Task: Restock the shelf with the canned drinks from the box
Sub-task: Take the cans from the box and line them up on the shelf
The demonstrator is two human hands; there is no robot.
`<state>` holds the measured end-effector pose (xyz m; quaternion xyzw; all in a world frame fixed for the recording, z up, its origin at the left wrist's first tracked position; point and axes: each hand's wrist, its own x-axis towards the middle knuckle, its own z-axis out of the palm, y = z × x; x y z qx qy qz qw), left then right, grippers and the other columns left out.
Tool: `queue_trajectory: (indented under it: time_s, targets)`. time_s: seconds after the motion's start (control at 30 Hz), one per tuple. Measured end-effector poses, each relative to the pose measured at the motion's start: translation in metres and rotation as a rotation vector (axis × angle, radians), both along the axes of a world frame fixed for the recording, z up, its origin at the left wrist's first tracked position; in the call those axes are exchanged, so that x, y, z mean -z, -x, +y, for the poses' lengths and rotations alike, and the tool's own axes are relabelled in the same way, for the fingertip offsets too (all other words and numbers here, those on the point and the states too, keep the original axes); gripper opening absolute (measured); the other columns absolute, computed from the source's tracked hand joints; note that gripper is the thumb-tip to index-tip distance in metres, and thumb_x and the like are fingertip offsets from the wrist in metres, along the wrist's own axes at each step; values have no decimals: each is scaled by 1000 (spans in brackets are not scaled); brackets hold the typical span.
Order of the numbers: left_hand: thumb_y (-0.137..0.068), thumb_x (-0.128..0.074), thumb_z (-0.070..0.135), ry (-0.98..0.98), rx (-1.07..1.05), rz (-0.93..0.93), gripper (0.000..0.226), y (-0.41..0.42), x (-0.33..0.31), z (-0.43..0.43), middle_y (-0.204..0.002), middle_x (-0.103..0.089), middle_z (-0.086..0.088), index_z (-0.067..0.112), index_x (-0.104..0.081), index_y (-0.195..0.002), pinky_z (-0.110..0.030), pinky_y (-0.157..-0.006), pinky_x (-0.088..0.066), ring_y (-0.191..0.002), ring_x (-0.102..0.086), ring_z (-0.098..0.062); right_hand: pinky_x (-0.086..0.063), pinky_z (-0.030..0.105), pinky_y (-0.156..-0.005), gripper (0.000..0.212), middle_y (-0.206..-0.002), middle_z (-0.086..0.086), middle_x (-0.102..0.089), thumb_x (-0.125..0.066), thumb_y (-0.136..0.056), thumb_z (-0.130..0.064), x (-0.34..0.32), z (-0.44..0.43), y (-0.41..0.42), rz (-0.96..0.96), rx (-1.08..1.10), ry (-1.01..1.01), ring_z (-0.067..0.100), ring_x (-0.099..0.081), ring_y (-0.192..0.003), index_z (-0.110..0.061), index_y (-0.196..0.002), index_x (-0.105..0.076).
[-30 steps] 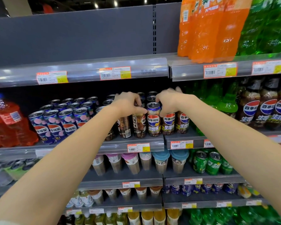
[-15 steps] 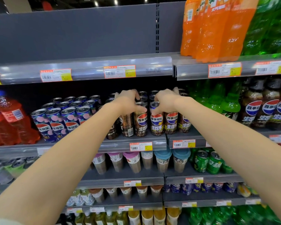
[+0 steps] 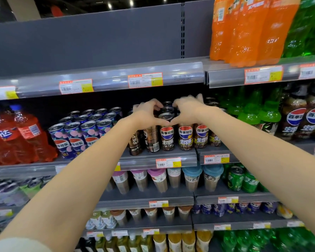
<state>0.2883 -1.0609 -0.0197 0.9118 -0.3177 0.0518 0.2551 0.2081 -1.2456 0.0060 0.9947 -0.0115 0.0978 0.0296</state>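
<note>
Both arms reach into the grey metal shelf (image 3: 176, 158). Left hand (image 3: 147, 113) & right hand (image 3: 186, 110) curl over the tops of the brown cola cans (image 3: 167, 135) standing at the shelf's front edge, thumbs nearly touching; can't tell if either grips a can. Blue-pink cans (image 3: 75, 135) stand just left.

On the shelf (image 3: 158, 159), the canned drinks (image 3: 167, 137) stand in rows running back from the front edge. Left of them stand other cans (image 3: 75, 135); right of them, bottles (image 3: 251, 113). On the shelf below them stand cups (image 3: 191, 179).
</note>
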Motion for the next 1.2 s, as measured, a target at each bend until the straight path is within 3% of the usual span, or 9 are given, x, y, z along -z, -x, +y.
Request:
queue_trajectory:
  time_s: [0.17, 0.33, 0.43, 0.57, 0.67, 0.8, 0.87, 1.0, 1.2]
  targets:
    - [-83, -70, 71, -177, -100, -111, 66, -1, -12, 20, -134, -63, 6, 31, -60, -134, -43, -111, -24, -133, -45, -28, -27, 48, -102, 70, -124, 5, -65, -64, -82, -67, 9, 26, -7, 11, -60, -35, 30, -54, -120, -20, -133, -58]
    - [-84, -62, 77, -194, -139, -76, 53, -7, -11, 34, -110, -68, 14, 34, -70, -115, -52, -115, -20, -112, -56, -16, -28, 50, -103, 57, -98, 2, -61, -60, -85, -69, 13, 31, -15, 27, 4, -56, 31, -58, -109, -17, -106, -66]
    - [-82, -71, 70, -138, -140, -53, 46, -6, -12, 33, -103, -69, 15, 33, -71, -109, -52, -119, -20, -108, -57, -13, -27, 51, -105, 58, -101, 3, -63, -61, -83, -69, 10, 32, -15, 49, 26, -49, 33, -56, -113, -18, -110, -68]
    - [-74, -84, 61, -52, -51, 36, 57, -11, -12, 37, -97, -70, 19, 34, -61, -119, -51, -115, -32, -106, -65, -11, -27, 49, -106, 75, -134, 7, -59, -64, -80, -70, 4, 39, -11, 36, 14, -56, 36, -43, -131, -26, -139, -55]
    - [-59, -80, 61, 3, 41, 146, 63, -15, -10, 42, -104, -71, 18, 42, -58, -115, -49, -113, -41, -107, -67, -8, -28, 46, -99, 75, -137, 4, -57, -66, -81, -67, 1, 48, -12, -6, -42, -21, 33, -38, -131, -31, -145, -50]
    - [-82, -81, 24, 80, 131, 226, 47, -17, -9, 46, -123, -71, 4, 29, -60, -124, -42, -113, -47, -117, -65, -12, -26, 46, -99, 57, -125, 3, -62, -68, -85, -52, 4, 64, -16, 72, -83, -23, 33, -41, -128, -32, -137, -56]
    - [-90, -74, 19, 113, 106, 236, 46, -13, -13, 51, -132, -66, -3, 20, -59, -134, -39, -111, -48, -122, -62, -15, -26, 46, -99, 45, -120, 5, -63, -68, -87, -46, 9, 69, -20, 82, -94, -45, 34, -42, -126, -28, -128, -62]
    - [-78, -58, 41, 27, -40, 130, 48, -14, -25, 74, -125, -68, 6, 35, -62, -125, -40, -109, -49, -118, -63, -17, -26, 45, -97, 50, -126, 5, -63, -68, -87, -49, 17, 75, -26, 68, -111, -84, 32, -38, -127, -30, -132, -59]
    - [-76, -45, 46, -52, -91, 105, 38, -9, -34, 95, -121, -69, 4, 43, -66, -108, -40, -92, -57, -103, -66, -23, -24, 45, -94, 67, -120, 3, -63, -73, -78, -59, 17, 74, -32, 61, -106, -179, 29, -36, -126, -25, -131, -49]
